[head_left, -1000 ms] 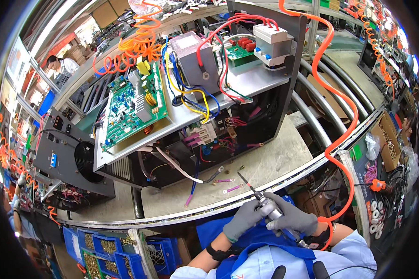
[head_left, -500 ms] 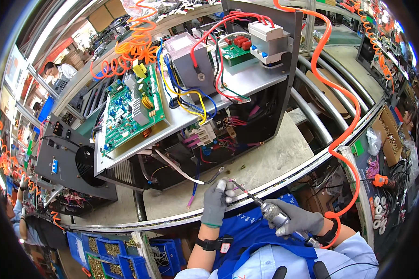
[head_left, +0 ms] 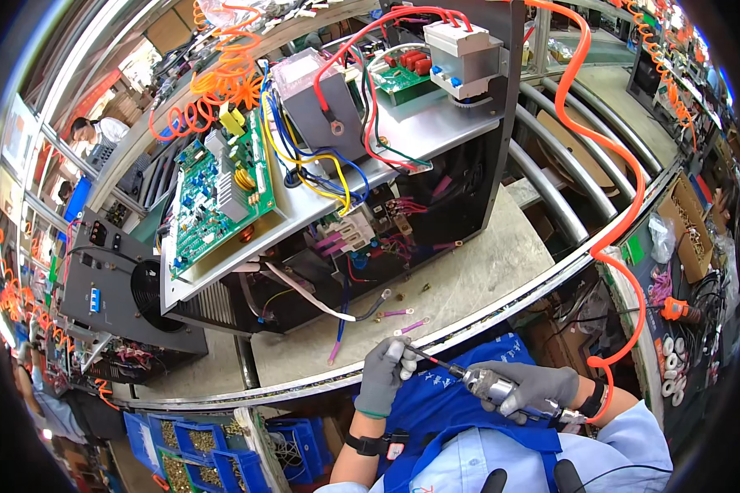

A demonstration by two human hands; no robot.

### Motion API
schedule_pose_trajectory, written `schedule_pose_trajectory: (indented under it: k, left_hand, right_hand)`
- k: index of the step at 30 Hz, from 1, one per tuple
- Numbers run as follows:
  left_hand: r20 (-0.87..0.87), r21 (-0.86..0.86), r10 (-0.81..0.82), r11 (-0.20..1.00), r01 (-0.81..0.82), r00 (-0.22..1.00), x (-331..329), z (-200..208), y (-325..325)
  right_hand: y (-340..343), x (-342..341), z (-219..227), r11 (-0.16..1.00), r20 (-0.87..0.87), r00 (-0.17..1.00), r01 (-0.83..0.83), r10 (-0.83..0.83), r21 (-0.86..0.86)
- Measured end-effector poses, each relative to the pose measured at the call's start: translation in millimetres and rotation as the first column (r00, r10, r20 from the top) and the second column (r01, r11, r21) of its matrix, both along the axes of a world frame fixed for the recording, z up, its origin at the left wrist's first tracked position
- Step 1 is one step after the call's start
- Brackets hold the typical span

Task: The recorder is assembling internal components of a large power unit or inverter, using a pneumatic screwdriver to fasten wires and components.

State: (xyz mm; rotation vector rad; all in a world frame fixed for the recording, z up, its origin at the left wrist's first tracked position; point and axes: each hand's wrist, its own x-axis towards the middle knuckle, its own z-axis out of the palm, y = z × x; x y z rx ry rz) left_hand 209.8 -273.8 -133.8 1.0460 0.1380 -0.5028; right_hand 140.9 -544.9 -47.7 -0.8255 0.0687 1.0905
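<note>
My right hand (head_left: 530, 388), in a grey glove, wraps round a metal air screwdriver (head_left: 489, 383). Its thin bit (head_left: 436, 360) points left, to the fingertips of my left hand (head_left: 384, 374). That hand, gloved too, is closed in a pinch at the bit's tip; whatever it may hold there is too small to make out. Just beyond the fingers, two short purple leads (head_left: 411, 326) with ring ends lie on the bench top. Past them stands an open black equipment cabinet (head_left: 460, 193) with a green circuit board (head_left: 222, 197), a grey block-shaped part (head_left: 316, 94) and loose wires.
An orange air hose (head_left: 625, 209) runs from above down to the screwdriver. Blue bins (head_left: 201, 440) of small metal parts stand at lower left. Metal rollers (head_left: 555, 185) lie right of the cabinet. A carton (head_left: 686, 230) and white rings (head_left: 672, 370) are at the right.
Both hands have drawn slightly nearer to me, with the screwdriver still in the right one. The purple leads now show clear of my left fingers. The view has shifted a little.
</note>
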Motion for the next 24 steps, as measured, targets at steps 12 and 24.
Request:
schedule_pose_trajectory:
  k: [12, 24]
  left_hand:
    - [-0.051, 0.076, -0.093, 0.992, 0.097, 0.994, 24.0, 11.8, -0.9]
    - [0.137, 0.420, -0.207, 0.898, 0.132, 0.969, 54.3, 13.5, -11.9]
  right_hand:
    - [4.0, -2.8, -1.0, 0.986, -0.114, 0.986, 0.136, -0.124, 0.097]
    - [3.4, -8.7, 1.3, 0.933, 0.303, 0.950, 0.175, -0.077, -0.313]
